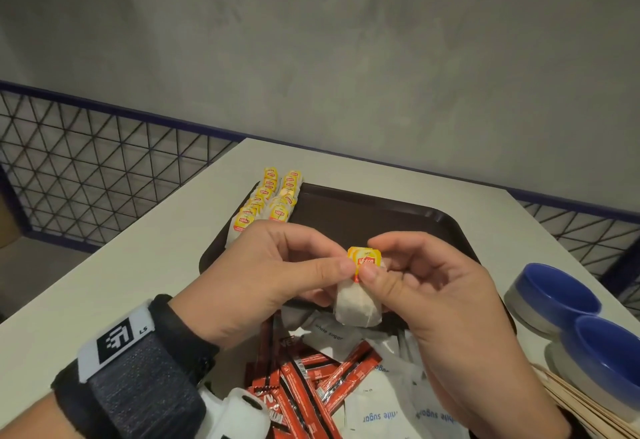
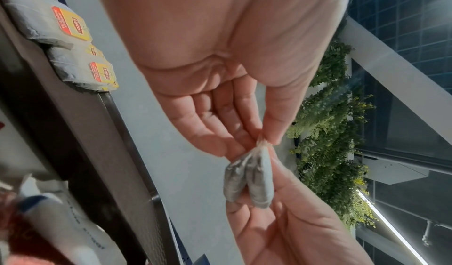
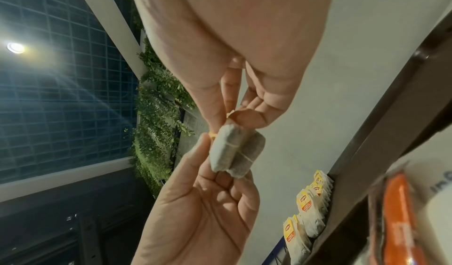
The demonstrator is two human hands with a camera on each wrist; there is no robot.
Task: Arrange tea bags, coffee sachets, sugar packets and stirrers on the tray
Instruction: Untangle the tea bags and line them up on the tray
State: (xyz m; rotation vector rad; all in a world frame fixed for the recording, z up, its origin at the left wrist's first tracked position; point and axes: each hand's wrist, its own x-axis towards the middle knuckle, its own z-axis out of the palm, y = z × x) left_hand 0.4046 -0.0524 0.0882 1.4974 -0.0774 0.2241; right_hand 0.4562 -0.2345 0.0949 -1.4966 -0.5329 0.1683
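Both hands hold one white tea bag [image 1: 358,303] with a yellow tag [image 1: 366,260] above the near edge of the dark brown tray [image 1: 381,217]. My left hand [image 1: 343,258] pinches its top from the left. My right hand [image 1: 373,258] pinches the tag between thumb and forefinger. The bag [image 2: 249,178] hangs below the left pinch in the left wrist view; in the right wrist view the bag [image 3: 234,153] hangs under the right fingertips [image 3: 247,120]. Two rows of tea bags [image 1: 273,203] lie along the tray's left edge. Red coffee sachets [image 1: 311,379] and white sugar packets [image 1: 381,404] are heaped near me.
Wooden stirrers [image 1: 581,404] lie at the lower right. Two blue bowls [image 1: 561,296] stand on the white table [image 1: 156,265] right of the tray. A wire-mesh railing [image 1: 86,168] runs behind the table's left and right edges. A grey wall is behind.
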